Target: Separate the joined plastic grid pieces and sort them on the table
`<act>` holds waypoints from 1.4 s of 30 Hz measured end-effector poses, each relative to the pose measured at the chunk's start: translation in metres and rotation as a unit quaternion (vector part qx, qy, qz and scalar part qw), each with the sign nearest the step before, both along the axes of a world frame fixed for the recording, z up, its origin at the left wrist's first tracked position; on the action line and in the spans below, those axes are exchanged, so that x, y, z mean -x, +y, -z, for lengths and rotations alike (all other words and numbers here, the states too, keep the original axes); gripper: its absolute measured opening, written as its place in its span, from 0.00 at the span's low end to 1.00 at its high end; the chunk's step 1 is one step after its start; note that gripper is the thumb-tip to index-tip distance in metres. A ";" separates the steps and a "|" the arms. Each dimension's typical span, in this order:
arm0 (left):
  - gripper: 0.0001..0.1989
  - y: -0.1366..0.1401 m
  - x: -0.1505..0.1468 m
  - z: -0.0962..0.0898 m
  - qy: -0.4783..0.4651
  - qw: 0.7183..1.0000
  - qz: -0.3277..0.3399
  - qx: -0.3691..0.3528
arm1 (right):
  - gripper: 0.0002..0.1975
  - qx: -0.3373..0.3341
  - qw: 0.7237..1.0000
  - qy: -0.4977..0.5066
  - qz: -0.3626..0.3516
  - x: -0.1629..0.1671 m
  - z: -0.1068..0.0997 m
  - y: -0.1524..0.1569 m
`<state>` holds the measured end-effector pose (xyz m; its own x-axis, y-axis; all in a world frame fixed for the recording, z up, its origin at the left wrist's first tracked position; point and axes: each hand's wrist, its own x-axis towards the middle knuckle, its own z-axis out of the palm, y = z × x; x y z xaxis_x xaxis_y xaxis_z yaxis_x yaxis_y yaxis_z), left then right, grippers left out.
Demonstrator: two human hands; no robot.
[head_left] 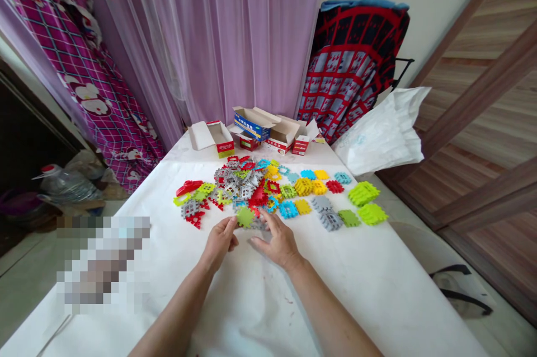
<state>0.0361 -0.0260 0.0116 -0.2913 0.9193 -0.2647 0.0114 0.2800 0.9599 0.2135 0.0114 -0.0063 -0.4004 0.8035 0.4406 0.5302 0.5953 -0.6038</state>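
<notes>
My left hand (221,238) pinches a green square building tile (245,217) with notched edges, held just in front of the heap. Close by on the right, my right hand (278,239) has its thumb and fingers apart, its fingertips near grey and red pieces at the heap's front edge. The heap of mixed interlocking tiles (241,182) holds red, grey, blue, yellow and green pieces. Right of it lie small groups by colour: a grey stack (327,214), yellow tiles (304,186), blue tiles (287,210) and lime green stacks (364,193).
Several opened cardboard boxes (251,123) stand along the table's back edge. A white plastic bag (381,136) hangs at the back right corner. A blurred-out patch (104,262) covers something on the left of the white table (168,267). Purple curtains (243,32) hang behind.
</notes>
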 end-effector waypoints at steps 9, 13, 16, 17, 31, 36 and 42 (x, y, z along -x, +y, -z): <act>0.28 -0.007 -0.026 0.001 -0.018 0.997 0.069 0.007 | 0.28 -0.049 0.993 -0.096 0.038 -0.009 -0.014 -0.003; 0.27 -0.007 -0.027 -0.002 -0.022 0.996 0.084 -0.016 | 0.27 -0.018 0.989 -0.145 0.030 -0.016 -0.020 -0.003; 0.25 -0.005 -0.027 -0.003 -0.021 0.997 0.075 -0.025 | 0.27 -0.017 0.983 -0.184 0.003 -0.022 -0.027 -0.003; 0.24 -0.004 -0.027 -0.004 -0.022 0.997 0.072 -0.028 | 0.28 -0.021 0.980 -0.196 -0.008 -0.024 -0.029 -0.004; 0.22 -0.007 -0.028 -0.004 0.006 0.993 0.115 -0.008 | 0.27 -0.025 0.971 -0.238 0.030 -0.068 -0.051 -0.003; 0.25 -0.006 -0.024 -0.006 0.022 0.994 0.105 0.008 | 0.27 0.021 0.925 -0.312 0.216 -0.169 -0.081 0.032; 0.26 -0.002 -0.024 -0.001 0.043 0.991 0.125 0.011 | 0.29 0.137 0.845 -0.473 0.208 -0.229 -0.096 0.064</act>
